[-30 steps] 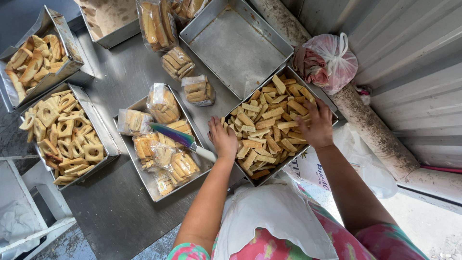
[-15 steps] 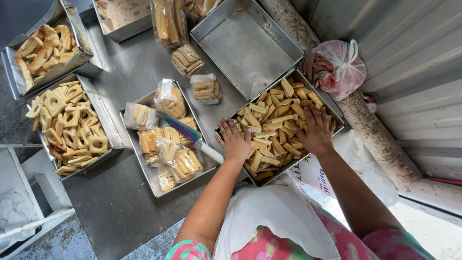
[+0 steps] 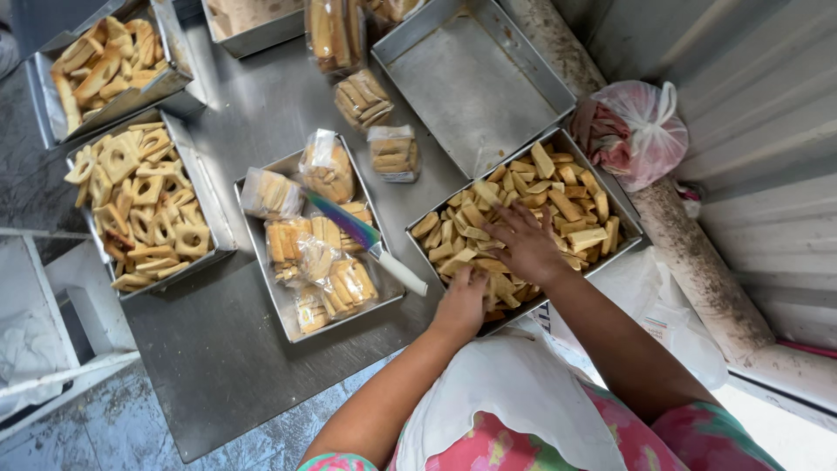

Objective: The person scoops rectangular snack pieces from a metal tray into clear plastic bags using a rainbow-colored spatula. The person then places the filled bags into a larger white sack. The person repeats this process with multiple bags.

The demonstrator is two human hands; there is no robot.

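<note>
Both hands are working in the tray of biscuit sticks (image 3: 558, 209) at the near right of the counter (image 3: 261, 96). The right hand (image 3: 527, 244) is lying palm down with fingers spread and loose on the pile, gripping nothing that shows; the left hand (image 3: 462, 301) is curling its fingers into the sticks at the tray's near edge, and whether it is closing on any is hidden by its own back. This is looking like the gathering step, a handful being raked together; lifting one out would call for the fingers to close round a bunch without snapping the thin pieces. Just left of the hands, a knife (image 3: 370, 242) with a white handle and shiny blade is resting across a middle tray (image 3: 288, 305) of small clear bags of biscuits (image 3: 327, 170), two more bags (image 3: 392, 153) lying on the bare counter beyond it. Farther left, a tray of ring biscuits (image 3: 144, 205) is sitting, with another tray of long biscuits (image 3: 100, 70) behind it. An empty steel tray (image 3: 471, 83) is standing at the far side, and a pink-and-white plastic bag (image 3: 636, 131) is slumping by the wall on the right.
</note>
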